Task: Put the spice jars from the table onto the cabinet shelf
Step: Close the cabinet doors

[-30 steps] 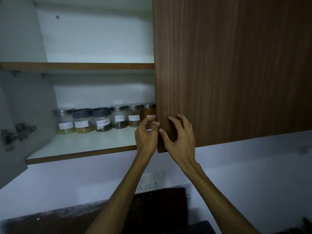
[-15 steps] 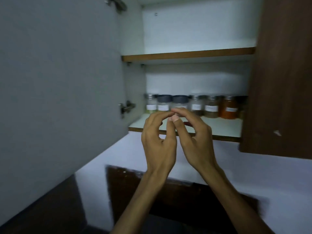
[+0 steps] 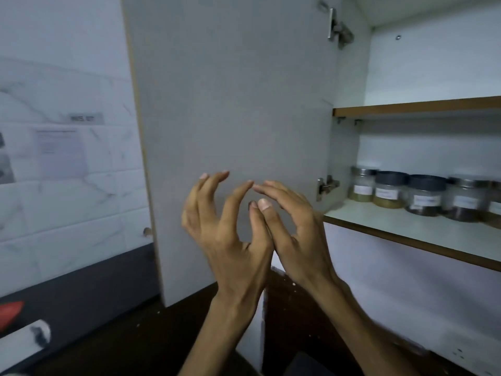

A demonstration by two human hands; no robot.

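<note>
Several spice jars [image 3: 424,195] with white labels stand in a row at the back of the lower cabinet shelf [image 3: 412,234], at the right. Some have dark lids, some metal lids. My left hand [image 3: 225,226] and my right hand [image 3: 292,226] are raised side by side in front of the open grey cabinet door [image 3: 233,104], left of the shelf. Both hands are empty, fingers curved and spread, thumbs and forefinger tips nearly touching each other. Neither hand touches the jars or the door.
The open door hangs on metal hinges [image 3: 326,184] at the cabinet's left side. An upper shelf [image 3: 417,107] sits above the jars. Marble-look wall tiles [image 3: 67,185] with a pasted paper lie to the left. A dark counter [image 3: 135,335] lies below, with a red object [image 3: 10,312] at far left.
The view has swung left, so the open door now fills the middle and the jars sit at the right. My hands drew away from the right door and shelf and spread their fingers.
</note>
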